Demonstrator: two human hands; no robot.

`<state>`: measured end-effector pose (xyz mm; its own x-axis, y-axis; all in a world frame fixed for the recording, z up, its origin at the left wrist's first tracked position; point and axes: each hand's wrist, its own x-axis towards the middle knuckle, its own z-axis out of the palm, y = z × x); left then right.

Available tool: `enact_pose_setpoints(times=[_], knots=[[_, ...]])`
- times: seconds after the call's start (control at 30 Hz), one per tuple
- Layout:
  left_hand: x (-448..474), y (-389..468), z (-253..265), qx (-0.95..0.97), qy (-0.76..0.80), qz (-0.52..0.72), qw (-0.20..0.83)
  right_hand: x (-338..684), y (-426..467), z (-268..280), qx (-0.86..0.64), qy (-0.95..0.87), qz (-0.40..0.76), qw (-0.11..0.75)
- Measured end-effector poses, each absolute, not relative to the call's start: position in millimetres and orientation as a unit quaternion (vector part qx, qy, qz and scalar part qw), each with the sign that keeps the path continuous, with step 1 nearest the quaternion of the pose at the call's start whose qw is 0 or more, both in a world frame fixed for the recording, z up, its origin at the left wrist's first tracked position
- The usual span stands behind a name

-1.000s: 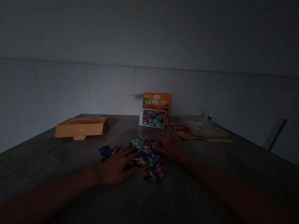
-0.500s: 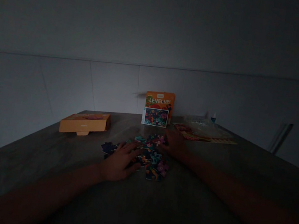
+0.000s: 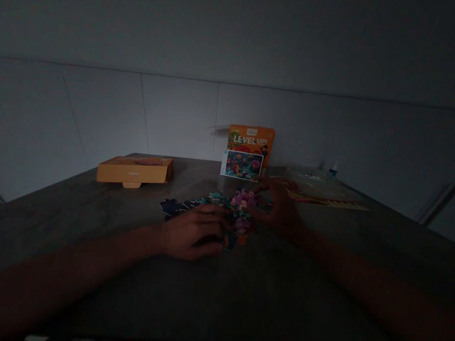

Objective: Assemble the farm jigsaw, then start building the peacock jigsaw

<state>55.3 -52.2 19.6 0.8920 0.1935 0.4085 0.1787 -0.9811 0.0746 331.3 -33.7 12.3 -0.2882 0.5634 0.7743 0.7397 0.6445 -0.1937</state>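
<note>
A heap of jigsaw puzzle pieces, dark blue, teal and pink, lies on the grey table in front of me. My left hand rests palm down over the near left side of the heap, its fingers stretched out across the pieces and hiding some of them. At the right side of the heap is my right hand, with thumb and fingers apart around the edge pieces. No piece is clearly gripped in it, though dim light blurs the fingertips. Dark blue pieces stick out at the left, beyond my left hand.
A small puzzle picture card leans on an upright orange "LEVEL UP!" box at the back. An orange box part lies at the left. Clear plastic and a printed sheet lie at the back right, near a small bottle.
The view has shifted, so the table appears higher. My left hand has slid right over the pieces. My right hand's thumb and fingers are spread wider, and the pieces sit closer together.
</note>
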Motion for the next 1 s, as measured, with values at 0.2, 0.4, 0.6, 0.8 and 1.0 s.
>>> enact_pose_setpoints(times=[0.2,0.4,0.6,0.8,1.0], knots=[[33,-50,36,0.937,0.140,0.318,-0.047,301,-80,18,-0.295,-0.874,0.026,0.385],[28,-45,35,0.988,0.080,0.122,0.045,289,-91,3,-0.273,-0.917,0.093,0.276],[34,-49,32,0.990,0.102,0.073,0.063,296,-80,7,-0.232,-0.942,0.088,0.226],[34,-55,34,0.990,0.109,0.060,0.060,304,-65,5,-0.257,-0.941,0.061,0.211],[34,-52,34,0.991,0.095,0.092,0.007,307,-58,-4,-0.308,-0.926,0.050,0.213]])
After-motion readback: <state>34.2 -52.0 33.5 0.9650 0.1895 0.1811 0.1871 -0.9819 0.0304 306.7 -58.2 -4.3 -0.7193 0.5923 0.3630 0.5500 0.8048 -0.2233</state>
